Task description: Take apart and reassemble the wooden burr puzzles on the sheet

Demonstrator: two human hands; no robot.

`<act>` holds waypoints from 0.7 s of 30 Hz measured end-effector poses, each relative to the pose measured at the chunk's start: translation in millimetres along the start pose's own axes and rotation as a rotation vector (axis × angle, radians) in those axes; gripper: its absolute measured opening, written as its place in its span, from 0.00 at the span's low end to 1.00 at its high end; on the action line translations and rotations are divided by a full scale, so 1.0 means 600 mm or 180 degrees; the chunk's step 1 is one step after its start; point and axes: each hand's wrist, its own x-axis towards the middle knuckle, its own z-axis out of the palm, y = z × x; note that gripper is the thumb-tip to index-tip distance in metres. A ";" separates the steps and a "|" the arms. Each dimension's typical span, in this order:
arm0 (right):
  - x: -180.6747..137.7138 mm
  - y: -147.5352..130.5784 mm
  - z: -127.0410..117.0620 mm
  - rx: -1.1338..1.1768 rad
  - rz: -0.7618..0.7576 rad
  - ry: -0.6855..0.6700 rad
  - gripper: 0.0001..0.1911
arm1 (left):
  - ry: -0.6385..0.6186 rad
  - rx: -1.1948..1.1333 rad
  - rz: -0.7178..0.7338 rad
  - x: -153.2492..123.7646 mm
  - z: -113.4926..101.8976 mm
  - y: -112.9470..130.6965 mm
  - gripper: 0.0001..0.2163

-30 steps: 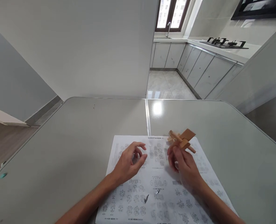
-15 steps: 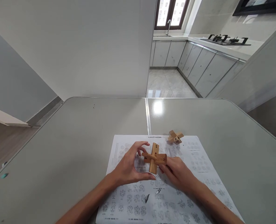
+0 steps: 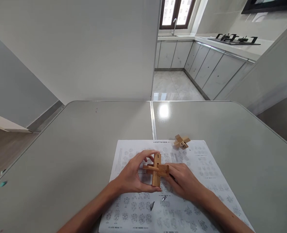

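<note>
A wooden burr puzzle of crossed, numbered pieces is held above a printed sheet. My left hand spans its upright piece, with the index finger at the top end near the "2" and the thumb at the bottom end. From the right, my right hand grips the end of the sideways piece, its fingertips partly hidden behind the wood. Beyond the hands, a second small wooden puzzle rests at the top edge of the printed sheet, which carries rows of puzzle drawings.
The sheet lies on a grey table with a metal seam down its middle. Two torn-looking spots show on the paper. A small green bit lies at the table's left edge. Behind are a wall and a kitchen counter.
The puzzle has turned a little and shifted slightly left, so its upright piece stands straighter. My left thumb and index finger have closed onto that piece's ends; before, they were apart from it.
</note>
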 end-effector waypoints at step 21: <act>0.000 0.001 0.008 -0.0229 0.0131 0.0098 0.10 | 0.0173 0.0167 0.0137 -0.002 0.004 -0.006 0.45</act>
